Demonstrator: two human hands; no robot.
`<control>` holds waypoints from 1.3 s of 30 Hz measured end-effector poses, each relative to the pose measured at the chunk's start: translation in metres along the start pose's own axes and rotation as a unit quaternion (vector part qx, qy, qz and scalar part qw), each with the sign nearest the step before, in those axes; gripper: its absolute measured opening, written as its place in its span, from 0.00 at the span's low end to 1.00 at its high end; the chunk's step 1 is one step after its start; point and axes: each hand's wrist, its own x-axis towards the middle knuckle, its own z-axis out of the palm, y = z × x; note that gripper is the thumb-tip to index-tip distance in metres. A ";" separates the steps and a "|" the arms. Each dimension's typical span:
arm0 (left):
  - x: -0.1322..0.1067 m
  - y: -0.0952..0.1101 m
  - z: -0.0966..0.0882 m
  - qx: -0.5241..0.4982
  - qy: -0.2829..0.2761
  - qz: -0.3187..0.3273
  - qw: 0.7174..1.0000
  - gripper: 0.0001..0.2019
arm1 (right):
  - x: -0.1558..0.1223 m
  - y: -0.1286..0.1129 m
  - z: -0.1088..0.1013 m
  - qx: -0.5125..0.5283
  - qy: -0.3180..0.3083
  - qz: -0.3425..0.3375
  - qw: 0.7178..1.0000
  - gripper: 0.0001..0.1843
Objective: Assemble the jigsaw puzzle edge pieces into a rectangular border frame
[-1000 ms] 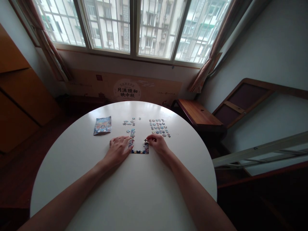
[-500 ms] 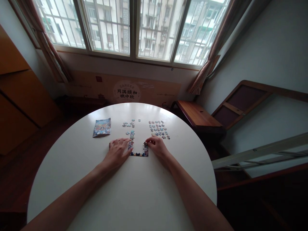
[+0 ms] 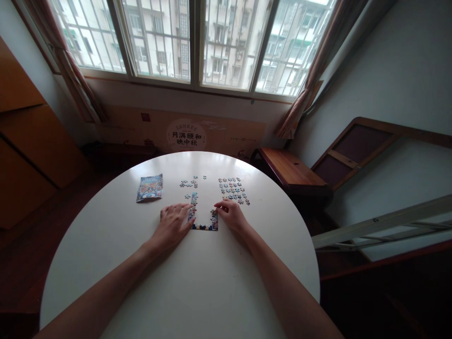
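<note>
Daylight enters through the window [image 3: 162,42], whose panes look pale and washed out. Glare whitens the far end of the table [image 3: 197,292]; the near part is a duller grey. A soft shadow edges the left forearm [image 3: 123,273]. The cabinet [image 3: 24,141], floor [image 3: 21,254] and lower right corner are dim. Wide-lens distortion tilts uprights outward, and fine detail on the pieces [image 3: 237,190] is blurred.

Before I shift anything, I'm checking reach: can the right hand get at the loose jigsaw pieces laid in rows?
Likely yes: the right hand is on the near side of the loose jigsaw pieces, with nothing visible between, though its fingers are at the partly joined jigsaw border.
</note>
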 end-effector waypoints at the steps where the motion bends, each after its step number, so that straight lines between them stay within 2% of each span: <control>1: 0.000 0.000 0.000 0.000 0.002 0.001 1.000 0.20 | 0.000 0.001 0.000 0.003 0.005 0.001 1.000 0.09; 14: 0.001 0.003 -0.001 0.002 -0.003 -0.007 1.000 0.20 | -0.001 0.000 0.005 0.008 0.054 0.000 0.998 0.12; 27: 0.000 0.003 -0.002 0.008 -0.014 -0.008 1.000 0.20 | -0.002 -0.003 0.007 -0.003 0.050 0.003 0.999 0.15; 39: 0.000 0.002 -0.001 0.013 -0.016 -0.012 1.000 0.21 | -0.003 -0.002 0.011 -0.019 0.019 -0.002 1.000 0.15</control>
